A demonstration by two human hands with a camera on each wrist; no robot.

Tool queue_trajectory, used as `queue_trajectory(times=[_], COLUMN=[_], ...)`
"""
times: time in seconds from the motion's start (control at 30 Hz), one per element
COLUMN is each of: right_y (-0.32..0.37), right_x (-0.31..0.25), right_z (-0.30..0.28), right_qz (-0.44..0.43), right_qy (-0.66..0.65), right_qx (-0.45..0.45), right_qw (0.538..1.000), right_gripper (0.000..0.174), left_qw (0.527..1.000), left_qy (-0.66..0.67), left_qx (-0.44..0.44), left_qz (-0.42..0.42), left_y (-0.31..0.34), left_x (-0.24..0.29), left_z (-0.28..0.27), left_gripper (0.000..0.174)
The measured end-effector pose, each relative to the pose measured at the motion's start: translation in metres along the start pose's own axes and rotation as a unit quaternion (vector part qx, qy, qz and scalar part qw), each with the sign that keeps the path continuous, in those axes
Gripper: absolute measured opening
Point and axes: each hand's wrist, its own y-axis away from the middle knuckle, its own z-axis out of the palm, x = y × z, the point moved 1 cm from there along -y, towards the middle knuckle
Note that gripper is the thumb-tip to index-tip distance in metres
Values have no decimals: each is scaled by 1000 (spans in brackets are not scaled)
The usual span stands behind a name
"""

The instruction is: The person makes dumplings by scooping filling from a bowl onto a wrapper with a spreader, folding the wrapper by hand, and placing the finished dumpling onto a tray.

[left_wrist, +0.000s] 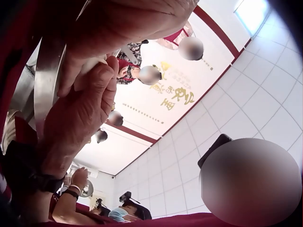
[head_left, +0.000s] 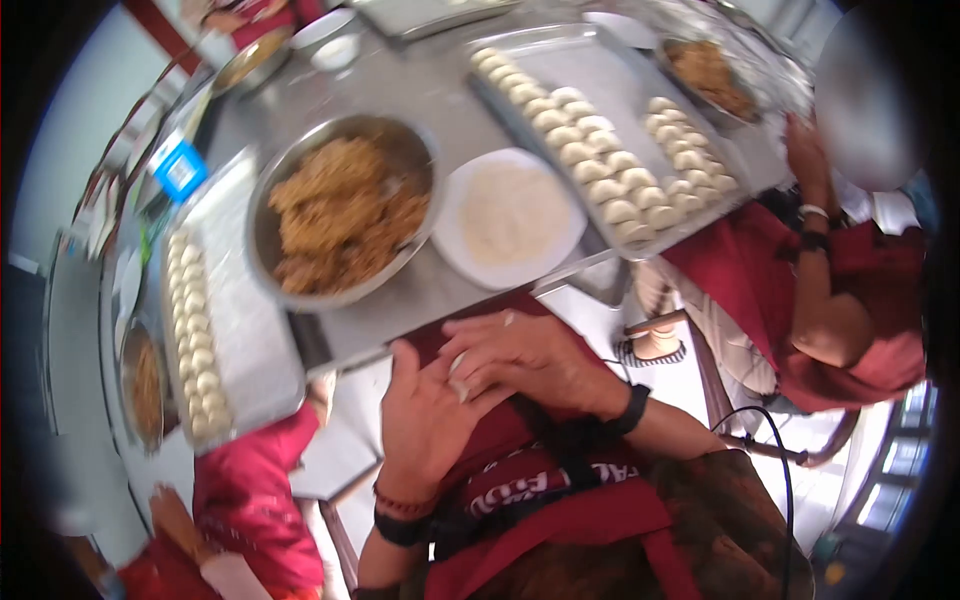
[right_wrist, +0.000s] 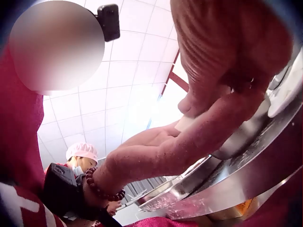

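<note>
In the head view both hands meet in front of the apron, over a small piece of white dough [head_left: 458,380]. My right hand [head_left: 530,358] comes over from the right and pinches the dough [left_wrist: 93,65] between thumb and fingers. Beneath it lies my left hand [head_left: 425,425], palm up, its thumb standing away and its fingers extended under the dough, partly hidden by the right hand. A ring shows on the right hand, and a beaded bracelet [right_wrist: 97,187] on the left wrist. The dough is mostly covered by fingers.
Ahead stand a large metal bowl [head_left: 425,150] of brown filling and a white plate [head_left: 450,235] with round wrappers. Trays of dumplings flank them, one right [head_left: 640,110] and one left [head_left: 245,330]. People in red aprons stand close on both sides; the metal table edge [head_left: 370,352] runs ahead.
</note>
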Motion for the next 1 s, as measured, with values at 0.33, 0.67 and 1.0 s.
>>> queue_trajectory(times=[0.33,0.67,1.0], right_y=[-20,-119,-186], right_x=[14,16,121], right_z=[-41,-195,-314], right_qz=[119,176,204], right_qy=[-171,-90,123], right_qx=[48,206,246], right_qw=[977,959,940], right_gripper=[16,13,15], left_qw=[992,979,970], left_qy=[-105,-93,-100], left_qx=[75,179,222], left_qz=[-12,43,9], left_y=[-11,-32,-37], left_x=[17,31,40], left_z=[-16,-45,-66], left_gripper=[75,54,48])
